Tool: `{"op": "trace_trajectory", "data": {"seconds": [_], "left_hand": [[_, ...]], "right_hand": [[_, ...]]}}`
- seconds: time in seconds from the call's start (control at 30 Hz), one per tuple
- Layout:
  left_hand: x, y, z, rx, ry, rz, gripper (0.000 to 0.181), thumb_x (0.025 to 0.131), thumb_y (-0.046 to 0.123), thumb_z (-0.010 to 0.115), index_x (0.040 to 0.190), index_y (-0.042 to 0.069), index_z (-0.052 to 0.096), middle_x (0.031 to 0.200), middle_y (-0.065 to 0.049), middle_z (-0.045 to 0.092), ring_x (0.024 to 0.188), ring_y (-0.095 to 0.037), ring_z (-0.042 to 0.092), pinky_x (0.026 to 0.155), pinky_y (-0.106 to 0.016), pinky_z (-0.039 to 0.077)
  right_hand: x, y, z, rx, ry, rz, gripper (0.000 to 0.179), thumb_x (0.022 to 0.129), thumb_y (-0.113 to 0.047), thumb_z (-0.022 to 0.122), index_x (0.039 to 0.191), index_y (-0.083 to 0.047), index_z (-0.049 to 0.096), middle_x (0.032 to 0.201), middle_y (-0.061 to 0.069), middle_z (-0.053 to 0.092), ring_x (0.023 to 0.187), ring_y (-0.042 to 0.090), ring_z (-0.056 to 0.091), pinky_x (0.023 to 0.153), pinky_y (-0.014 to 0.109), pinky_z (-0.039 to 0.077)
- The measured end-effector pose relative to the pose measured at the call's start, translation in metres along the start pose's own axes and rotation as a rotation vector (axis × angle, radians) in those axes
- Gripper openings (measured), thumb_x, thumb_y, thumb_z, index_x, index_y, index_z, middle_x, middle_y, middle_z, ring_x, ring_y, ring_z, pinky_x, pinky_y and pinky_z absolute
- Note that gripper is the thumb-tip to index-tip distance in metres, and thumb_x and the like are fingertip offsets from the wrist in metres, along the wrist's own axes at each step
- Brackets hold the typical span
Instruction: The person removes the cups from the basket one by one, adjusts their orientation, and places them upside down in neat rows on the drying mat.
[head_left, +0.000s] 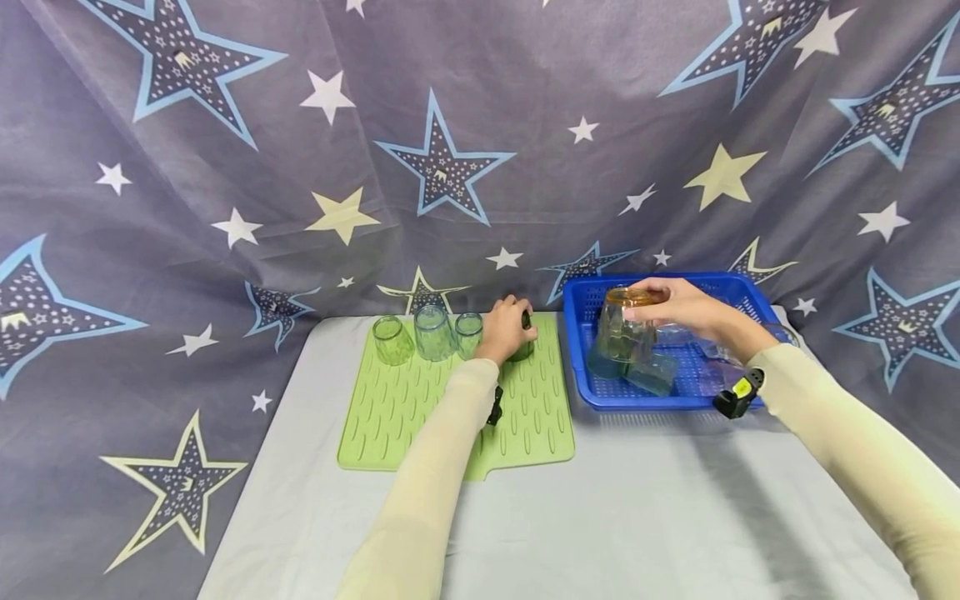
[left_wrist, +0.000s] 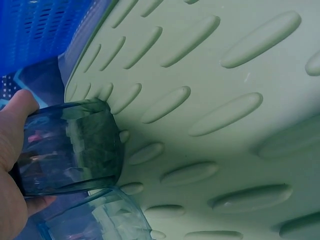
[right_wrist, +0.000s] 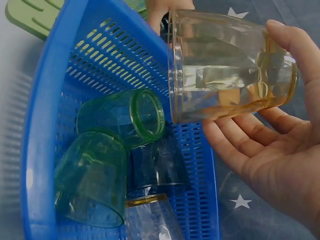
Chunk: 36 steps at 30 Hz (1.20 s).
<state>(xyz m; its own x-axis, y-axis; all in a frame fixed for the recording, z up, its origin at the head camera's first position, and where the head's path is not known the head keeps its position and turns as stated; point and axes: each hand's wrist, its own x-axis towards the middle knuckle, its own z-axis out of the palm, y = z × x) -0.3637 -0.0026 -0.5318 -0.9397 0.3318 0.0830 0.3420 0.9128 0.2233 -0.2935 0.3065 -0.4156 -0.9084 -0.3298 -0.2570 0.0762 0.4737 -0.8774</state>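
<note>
Starry backdrop (head_left: 525, 92), amber glass (right_wrist: 225, 65) between right fingers (right_wrist: 226, 148)

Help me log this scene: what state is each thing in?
Green mat, flat on the table
Blue basket, upright
Glasses in the basket, jumbled
Three glasses, standing on the mat
Dark glass, gripped by the left hand
Amber glass, held wide end down by the right hand
</note>
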Motion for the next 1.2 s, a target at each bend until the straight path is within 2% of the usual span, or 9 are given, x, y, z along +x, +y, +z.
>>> {"op": "trace_trajectory", "data": {"seconds": [0.27, 0.6, 0.8, 1.2], "left_hand": [[-0.001, 0.000, 0.001, 0.002, -0.008, -0.010, 0.035, 0.094, 0.037, 0.071, 0.125, 0.021, 0.065, 0.125, -0.005, 0.062, 0.110, -0.028, 0.060, 0.083, -0.043, 0.058], [-0.001, -0.002, -0.001, -0.003, 0.013, 0.024, 0.034, 0.093, 0.032, 0.068, 0.123, 0.017, 0.067, 0.122, -0.008, 0.063, 0.107, -0.029, 0.061, 0.076, -0.040, 0.058], [0.000, 0.000, -0.003, -0.031, -0.012, 0.020, 0.036, 0.095, 0.034, 0.070, 0.127, 0.018, 0.065, 0.125, -0.008, 0.062, 0.110, -0.030, 0.060, 0.079, -0.043, 0.058], [0.000, 0.001, -0.008, -0.024, -0.069, 0.008, 0.037, 0.098, 0.036, 0.067, 0.130, 0.018, 0.063, 0.128, -0.009, 0.059, 0.113, -0.031, 0.057, 0.084, -0.044, 0.056]], "right_hand": [[-0.007, -0.003, -0.003, -0.013, 0.006, -0.033, 0.056, 0.094, -0.024, 0.073, 0.143, -0.006, 0.052, 0.120, 0.003, 0.064, 0.105, 0.019, 0.060, 0.088, 0.033, 0.054], [-0.013, -0.003, -0.006, -0.023, 0.028, -0.032, 0.057, 0.095, -0.024, 0.072, 0.145, -0.009, 0.051, 0.122, 0.004, 0.063, 0.106, 0.020, 0.060, 0.088, 0.035, 0.052], [-0.018, -0.004, -0.007, -0.006, 0.055, -0.040, 0.058, 0.094, -0.022, 0.074, 0.146, -0.008, 0.051, 0.118, 0.003, 0.065, 0.105, 0.019, 0.061, 0.088, 0.034, 0.053], [-0.017, -0.003, -0.005, 0.018, 0.079, -0.083, 0.058, 0.094, -0.018, 0.073, 0.146, -0.007, 0.050, 0.114, -0.003, 0.068, 0.102, 0.013, 0.065, 0.086, 0.028, 0.055]]}}
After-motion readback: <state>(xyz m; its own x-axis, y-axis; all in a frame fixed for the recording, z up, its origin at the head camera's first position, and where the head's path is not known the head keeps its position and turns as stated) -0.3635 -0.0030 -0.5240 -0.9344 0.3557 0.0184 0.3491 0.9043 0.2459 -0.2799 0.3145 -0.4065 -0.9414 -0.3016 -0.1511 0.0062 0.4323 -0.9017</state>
